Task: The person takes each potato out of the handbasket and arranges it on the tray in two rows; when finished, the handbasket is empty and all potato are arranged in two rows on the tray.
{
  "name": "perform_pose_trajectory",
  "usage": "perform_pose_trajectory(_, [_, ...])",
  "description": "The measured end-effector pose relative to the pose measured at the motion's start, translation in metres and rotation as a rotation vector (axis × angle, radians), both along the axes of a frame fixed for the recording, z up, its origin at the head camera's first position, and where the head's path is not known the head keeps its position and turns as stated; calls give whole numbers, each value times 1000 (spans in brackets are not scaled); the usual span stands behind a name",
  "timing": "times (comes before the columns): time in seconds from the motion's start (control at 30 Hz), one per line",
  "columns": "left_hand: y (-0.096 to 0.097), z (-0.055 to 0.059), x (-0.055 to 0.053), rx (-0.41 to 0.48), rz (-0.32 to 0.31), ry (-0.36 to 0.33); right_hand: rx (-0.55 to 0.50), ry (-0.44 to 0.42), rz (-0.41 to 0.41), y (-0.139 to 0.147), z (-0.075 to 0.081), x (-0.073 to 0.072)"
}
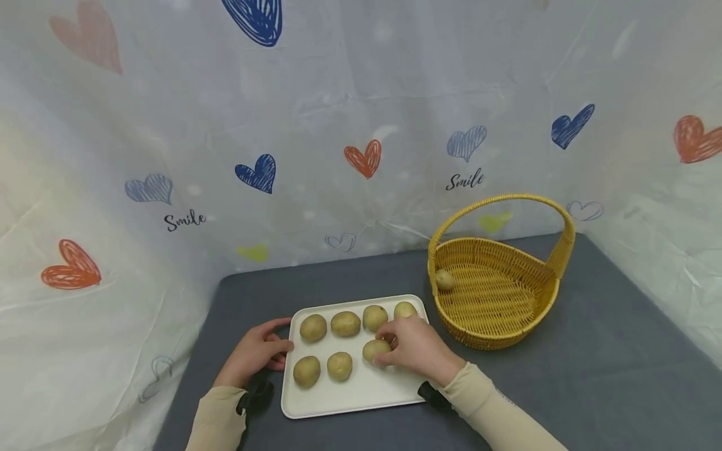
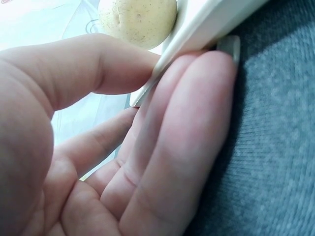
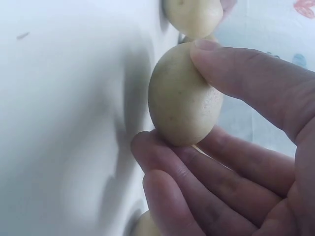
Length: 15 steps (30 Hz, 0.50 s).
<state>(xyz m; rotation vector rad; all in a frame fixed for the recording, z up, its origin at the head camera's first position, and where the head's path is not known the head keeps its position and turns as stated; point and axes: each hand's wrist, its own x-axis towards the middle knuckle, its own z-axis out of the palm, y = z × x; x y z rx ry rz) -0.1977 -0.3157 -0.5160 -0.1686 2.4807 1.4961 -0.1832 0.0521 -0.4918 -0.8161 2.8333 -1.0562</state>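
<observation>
My right hand (image 1: 420, 347) pinches a potato (image 3: 183, 98) between thumb and fingers, over the right part of a white tray (image 1: 361, 401). In the right wrist view the thumb presses its top end and the fingertips support its lower end. My left hand (image 1: 254, 354) grips the tray's left edge; the left wrist view shows the thumb (image 2: 123, 69) on the rim and fingers (image 2: 197, 113) curled underneath. Several other potatoes lie on the tray, among them a back-row potato (image 1: 345, 324) and a front-left potato (image 1: 307, 372). One potato (image 1: 405, 310) is partly hidden behind my right hand.
A yellow wicker basket (image 1: 496, 341) with a tall arched handle stands right of the tray, with one potato (image 1: 445, 280) inside at its left wall. Dark grey cloth (image 1: 620, 369) covers the table. A white curtain (image 1: 316, 113) printed with hearts hangs behind and along the sides.
</observation>
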Motion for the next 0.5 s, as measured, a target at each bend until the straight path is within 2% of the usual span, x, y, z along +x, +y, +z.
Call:
perform_pose_trajectory(0.2, [1,-5,2,-18,15,3,24,17,-5,-1,-2,4])
perform_pose_trajectory(0.5, [2,0,2,-14,7,12,53,41,-38,-4,-1,4])
